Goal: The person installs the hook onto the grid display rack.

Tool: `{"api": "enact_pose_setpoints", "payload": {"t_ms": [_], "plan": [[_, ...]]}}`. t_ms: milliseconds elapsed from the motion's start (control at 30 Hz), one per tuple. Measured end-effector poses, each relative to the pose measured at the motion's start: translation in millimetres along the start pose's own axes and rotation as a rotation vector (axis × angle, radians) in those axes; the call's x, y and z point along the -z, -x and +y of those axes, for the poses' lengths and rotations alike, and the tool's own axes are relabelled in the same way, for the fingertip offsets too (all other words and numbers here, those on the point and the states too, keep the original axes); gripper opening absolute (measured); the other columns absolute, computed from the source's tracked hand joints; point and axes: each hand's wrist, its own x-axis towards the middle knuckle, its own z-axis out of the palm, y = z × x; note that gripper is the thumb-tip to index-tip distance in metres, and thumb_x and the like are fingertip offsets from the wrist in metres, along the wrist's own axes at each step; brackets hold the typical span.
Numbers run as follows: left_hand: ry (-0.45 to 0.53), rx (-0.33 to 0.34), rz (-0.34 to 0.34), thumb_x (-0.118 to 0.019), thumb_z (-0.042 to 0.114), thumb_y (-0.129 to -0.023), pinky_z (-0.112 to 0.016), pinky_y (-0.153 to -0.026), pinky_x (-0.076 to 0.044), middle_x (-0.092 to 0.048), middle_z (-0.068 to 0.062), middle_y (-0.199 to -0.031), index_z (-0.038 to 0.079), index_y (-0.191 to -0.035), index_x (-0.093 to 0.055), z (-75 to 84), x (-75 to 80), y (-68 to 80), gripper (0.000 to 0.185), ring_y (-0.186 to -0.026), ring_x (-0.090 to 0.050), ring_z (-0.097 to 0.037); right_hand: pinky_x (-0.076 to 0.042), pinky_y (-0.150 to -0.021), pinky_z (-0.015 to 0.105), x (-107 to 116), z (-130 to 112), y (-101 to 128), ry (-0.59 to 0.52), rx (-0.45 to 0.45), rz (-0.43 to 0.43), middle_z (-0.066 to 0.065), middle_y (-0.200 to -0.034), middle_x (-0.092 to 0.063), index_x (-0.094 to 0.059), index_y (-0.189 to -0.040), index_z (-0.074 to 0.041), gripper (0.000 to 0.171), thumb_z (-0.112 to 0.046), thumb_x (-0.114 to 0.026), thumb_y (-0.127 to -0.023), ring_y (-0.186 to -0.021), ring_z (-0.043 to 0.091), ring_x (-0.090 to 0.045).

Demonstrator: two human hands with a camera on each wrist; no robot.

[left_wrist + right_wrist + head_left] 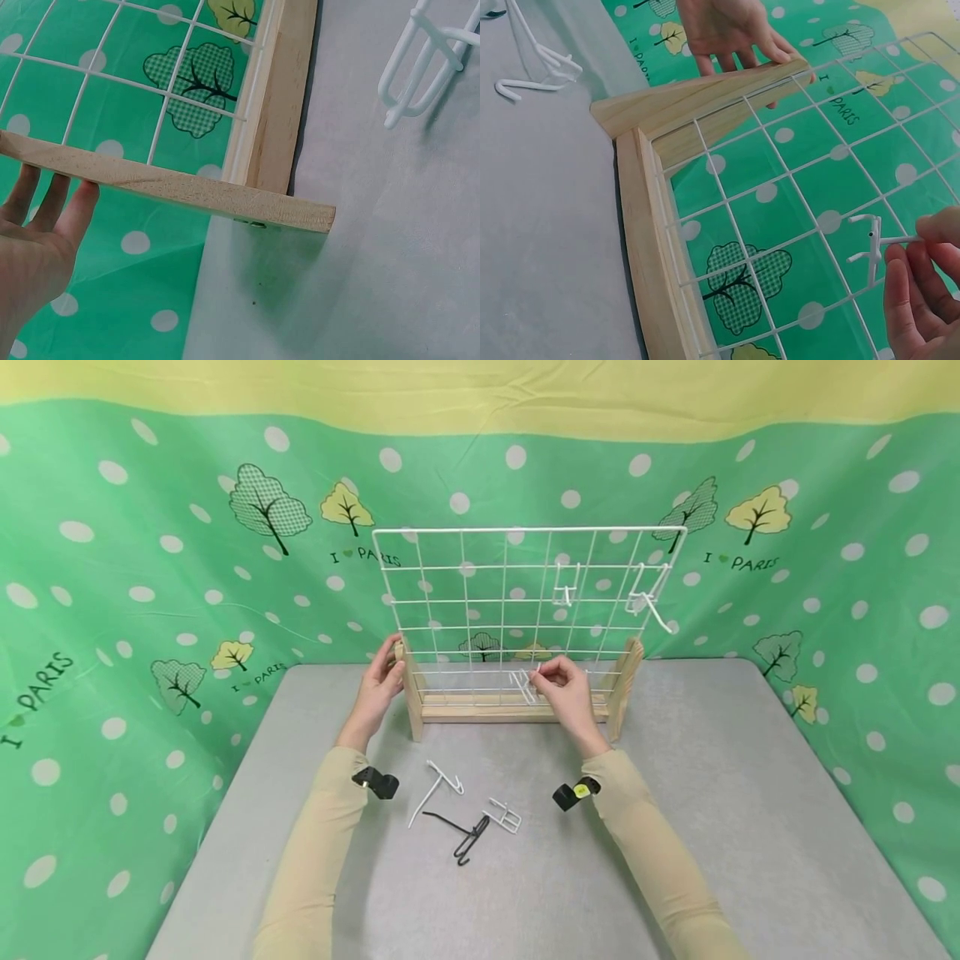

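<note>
A white wire grid panel (504,601) stands upright in a wooden stand (412,703) on the table. My left hand (375,689) holds the stand's left upright near its top, with the thumb on the near side and the fingers on the outer side. In front of the grid's lower middle, my right hand (566,697) pinches the stem of a white hook (874,244) between thumb and fingers. The two bent prongs of this hook point toward the wires. From the right wrist view I cannot tell whether they touch the grid.
Two white hooks hang on the grid's right part, a short one (565,596) and a longer one (648,599). On the grey table (735,793) before the stand lie a long white hook (431,791), a small white hook (510,817) and a black hook (471,837). Green patterned cloth surrounds the table.
</note>
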Motion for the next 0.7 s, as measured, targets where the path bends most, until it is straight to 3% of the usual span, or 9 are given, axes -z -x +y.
{"api": "enact_pose_setpoints", "payload": {"t_ms": [233,700], "plan": [[0.010,0.015,0.007,-0.044,0.013,-0.104,-0.054,-0.106,-0.036,-0.031,-0.026,-0.147,0.014,-0.153,-0.026,-1.2,0.7,-0.3,0.052,-0.132,-0.035,-0.039,-0.051,-0.062,0.014,-5.2,-3.6,-4.5,0.014,0.039,0.016,0.026,-0.086,-0.060,-0.057,-0.088,0.019,0.013,0.011,-0.066,-0.085,-0.072,0.014,-0.060],[0.019,0.023,0.008,-0.044,0.013,-0.104,-0.054,-0.106,-0.035,-0.031,-0.025,-0.147,0.015,-0.153,-0.026,-1.7,1.0,-1.4,0.052,-0.131,-0.035,-0.039,-0.047,-0.067,0.016,-12.2,-0.7,-10.1,0.089,0.080,0.032,0.026,-0.089,-0.059,-0.060,-0.088,0.016,0.013,0.006,-0.067,-0.086,-0.079,0.020,-0.057]]}}
